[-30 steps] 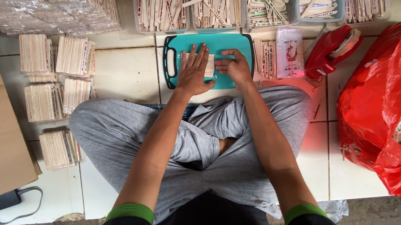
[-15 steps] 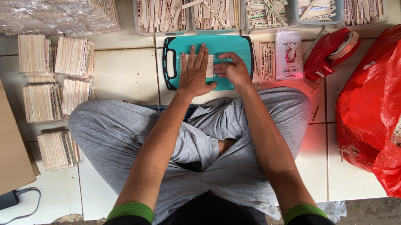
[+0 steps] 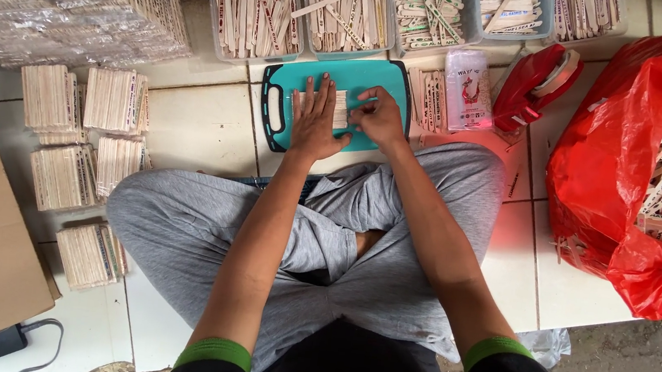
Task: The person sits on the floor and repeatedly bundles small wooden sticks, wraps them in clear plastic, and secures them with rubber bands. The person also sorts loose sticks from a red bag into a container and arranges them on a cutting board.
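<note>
Left hand (image 3: 318, 118) flat on thin wooden sticks (image 3: 341, 110)

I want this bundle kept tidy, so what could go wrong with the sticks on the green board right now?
The small row of sticks is only pinned between the left hand and right hand, so easing off might let it fan out. The green board is hemmed in by the stick trays, so a slip could mix loose sticks in. The red bag gapes open nearby and might spill.
</note>
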